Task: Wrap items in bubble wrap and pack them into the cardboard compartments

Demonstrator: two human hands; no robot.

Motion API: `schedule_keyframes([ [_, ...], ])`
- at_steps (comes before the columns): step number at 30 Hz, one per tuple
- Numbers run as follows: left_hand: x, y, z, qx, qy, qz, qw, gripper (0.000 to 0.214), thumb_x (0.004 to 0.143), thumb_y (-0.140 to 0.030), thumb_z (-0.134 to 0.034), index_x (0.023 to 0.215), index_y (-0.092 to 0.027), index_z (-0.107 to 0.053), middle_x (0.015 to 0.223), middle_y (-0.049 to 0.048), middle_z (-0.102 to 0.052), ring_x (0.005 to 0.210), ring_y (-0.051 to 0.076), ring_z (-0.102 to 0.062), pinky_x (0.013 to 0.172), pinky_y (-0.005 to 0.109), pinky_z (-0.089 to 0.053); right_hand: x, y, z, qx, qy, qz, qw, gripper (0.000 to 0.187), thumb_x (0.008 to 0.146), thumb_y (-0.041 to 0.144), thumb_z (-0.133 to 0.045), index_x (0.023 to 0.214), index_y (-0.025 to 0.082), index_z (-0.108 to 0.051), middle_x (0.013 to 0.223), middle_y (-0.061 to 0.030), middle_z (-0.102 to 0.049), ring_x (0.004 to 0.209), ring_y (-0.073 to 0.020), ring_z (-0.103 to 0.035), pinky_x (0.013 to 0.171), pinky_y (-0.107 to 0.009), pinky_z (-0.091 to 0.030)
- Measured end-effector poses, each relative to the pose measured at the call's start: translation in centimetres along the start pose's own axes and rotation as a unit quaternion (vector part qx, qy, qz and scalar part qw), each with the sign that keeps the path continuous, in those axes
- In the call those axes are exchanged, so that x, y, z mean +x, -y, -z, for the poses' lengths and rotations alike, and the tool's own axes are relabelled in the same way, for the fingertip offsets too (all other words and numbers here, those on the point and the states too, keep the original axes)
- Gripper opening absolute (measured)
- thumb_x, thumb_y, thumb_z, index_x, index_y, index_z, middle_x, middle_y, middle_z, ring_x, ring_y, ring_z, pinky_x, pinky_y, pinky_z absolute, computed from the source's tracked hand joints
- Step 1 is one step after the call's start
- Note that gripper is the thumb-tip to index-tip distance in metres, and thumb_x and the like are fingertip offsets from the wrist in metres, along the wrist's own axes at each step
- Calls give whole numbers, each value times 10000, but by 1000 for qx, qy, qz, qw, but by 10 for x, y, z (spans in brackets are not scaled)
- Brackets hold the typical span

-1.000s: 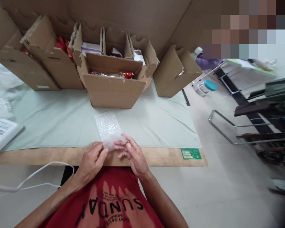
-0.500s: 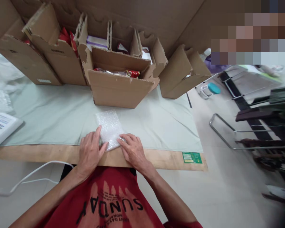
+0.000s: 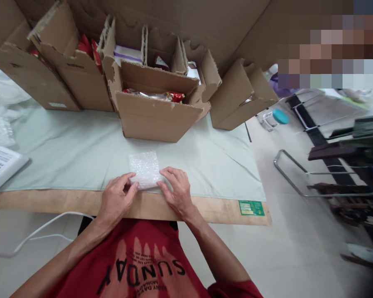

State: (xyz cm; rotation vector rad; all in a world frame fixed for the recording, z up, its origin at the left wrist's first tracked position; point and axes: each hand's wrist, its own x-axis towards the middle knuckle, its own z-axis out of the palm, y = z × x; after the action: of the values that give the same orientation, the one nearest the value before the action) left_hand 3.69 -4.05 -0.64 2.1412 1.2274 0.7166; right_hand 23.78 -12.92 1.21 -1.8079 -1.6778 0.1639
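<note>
A small clear bubble-wrap piece (image 3: 144,169) lies on the pale green cloth (image 3: 81,153) near the table's front edge. My left hand (image 3: 116,198) pinches its near left corner with thumb and fingers. My right hand (image 3: 175,188) presses on its near right edge, fingers curled over it. Whether anything is wrapped inside cannot be seen.
Several open cardboard boxes stand along the back; the nearest box (image 3: 157,111) holds red snack packets. A white labelled package (image 3: 0,165) lies at the left edge. A white cable (image 3: 43,231) hangs below the table. Metal-framed furniture (image 3: 313,174) stands on the floor at right.
The bubble-wrap piece now looks shorter and lies squarer to the table edge. Both hands have shifted to its near edge, from lifted above the table to pressing down.
</note>
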Motion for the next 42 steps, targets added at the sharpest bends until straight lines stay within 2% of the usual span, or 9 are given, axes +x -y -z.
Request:
schedule_keyframes([
  [7,8,-2,4,48,-11,-33,998,314,965,-346,-524,1186,-195,-688,971,75,-708,838,208,-678,777,321,-521,4,-4,-5,-37,131,109,985,329,1002,182,-551,1304,228,-674,1321,-129,-703,1341,-308,-534,996,-467,-424],
  [11,1,-1,13,85,-26,-154,984,285,953,-337,-587,1170,-185,-694,1205,152,-689,1108,300,-642,948,425,-493,12,-7,-7,22,122,73,990,296,1014,197,-544,1270,222,-689,1190,-100,-761,1186,-268,-623,996,-449,-431],
  [14,2,3,15,83,-11,-177,981,234,962,-263,-544,1131,-197,-692,1090,109,-741,1063,283,-652,923,421,-475,13,-5,-4,67,133,21,989,299,1011,249,-564,1285,228,-682,1128,-82,-772,1038,-240,-658,958,-426,-453],
  [20,32,6,5,123,-22,-91,988,305,942,-354,-537,1128,-183,-707,878,90,-745,891,296,-658,852,448,-470,16,4,-6,-65,106,50,991,387,964,294,-642,1344,223,-640,1407,-140,-639,1283,-319,-527,1028,-485,-395],
  [25,29,1,8,-1,-56,19,998,397,901,-408,-578,1202,-165,-666,1049,119,-706,965,269,-668,867,425,-527,31,-2,-16,-70,129,48,988,312,1001,201,-571,1296,229,-671,1311,-117,-706,1194,-290,-598,972,-460,-422],
  [30,7,-10,6,-316,15,211,925,541,868,-472,-651,1297,-147,-601,1217,130,-712,1089,247,-701,977,403,-552,31,5,-21,135,52,-102,984,251,973,241,-585,1187,237,-717,1178,-76,-766,1061,-251,-671,954,-414,-472],
  [35,11,-25,-5,-438,101,194,872,475,908,-471,-622,1272,-166,-613,1270,101,-718,1169,233,-676,1050,385,-519,16,25,-22,371,72,-210,902,263,954,373,-587,1126,216,-708,1007,-49,-751,905,-210,-673,844,-346,-535],
  [39,20,-35,-3,-340,99,154,922,352,903,-390,-600,1178,-177,-650,1132,78,-759,1029,222,-711,919,354,-567,16,22,0,315,53,-176,931,302,879,399,-689,1118,215,-703,1152,-81,-706,1042,-236,-641,949,-378,-504],
  [42,24,-41,-1,-238,101,38,965,282,899,-339,-593,1129,-205,-686,1043,66,-770,951,223,-720,838,341,-580,25,14,28,293,78,-156,940,533,826,468,-774,1290,240,-646,1197,-81,-700,1054,-244,-651,920,-372,-518],
])
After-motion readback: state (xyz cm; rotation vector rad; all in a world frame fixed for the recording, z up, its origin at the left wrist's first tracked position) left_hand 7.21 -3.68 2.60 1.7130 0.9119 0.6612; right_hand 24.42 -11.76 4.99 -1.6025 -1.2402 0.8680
